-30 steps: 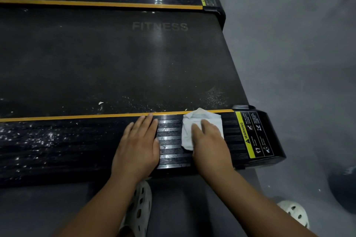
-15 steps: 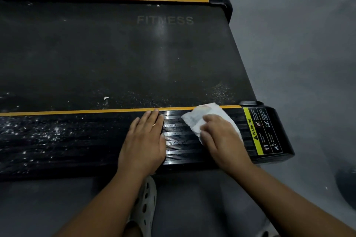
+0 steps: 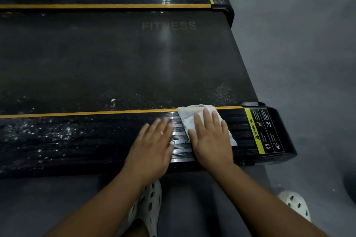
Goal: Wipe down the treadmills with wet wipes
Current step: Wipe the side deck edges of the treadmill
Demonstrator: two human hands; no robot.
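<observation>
A black treadmill (image 3: 115,59) with a "FITNESS" belt lies across the view. Its near ribbed side rail (image 3: 77,140), edged by a yellow stripe, is speckled with white dust on the left. A white wet wipe (image 3: 189,116) lies flat on the rail near its right end. My right hand (image 3: 210,136) presses on the wipe with straight, spread fingers and covers most of it. My left hand (image 3: 152,146) rests flat on the rail just left of the wipe, slightly blurred.
A yellow warning label (image 3: 264,131) marks the rail's end cap at the right. Grey floor (image 3: 298,54) lies right of the treadmill. My feet in white perforated clogs (image 3: 146,208) stand on the floor below the rail. A small white scrap (image 3: 113,100) lies on the belt.
My right hand has straightened from curled fingers to a flat palm on the wipe and shifted slightly left. The left hand has stayed on the rail beside it.
</observation>
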